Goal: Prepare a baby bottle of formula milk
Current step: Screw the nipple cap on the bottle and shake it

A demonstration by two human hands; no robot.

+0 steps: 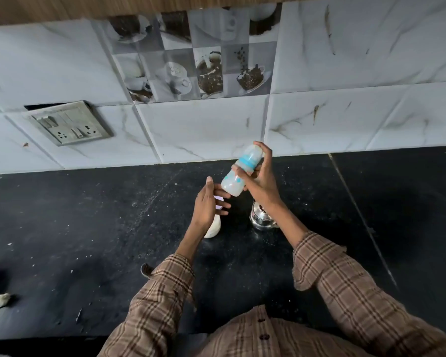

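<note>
A clear baby bottle [236,180] with a blue collar and a clear cap, cloudy white inside, is held tilted in the air over the black counter [101,228]. My right hand [259,177] grips it around the collar, cap end up toward the wall. My left hand [207,202] is open just left of the bottle's base, fingers straight, fingertips near or touching the base. Below my left hand stands a white container [213,229], partly hidden by my wrist. A small steel pot [262,219] sits under my right forearm.
A tiled wall [216,124] rises behind the counter, with a switch and socket plate [68,123] at the left. Crumbs dot the counter, and a pale lump [1,300] lies at the front left. A small dark object [146,269] peeks out by my left sleeve.
</note>
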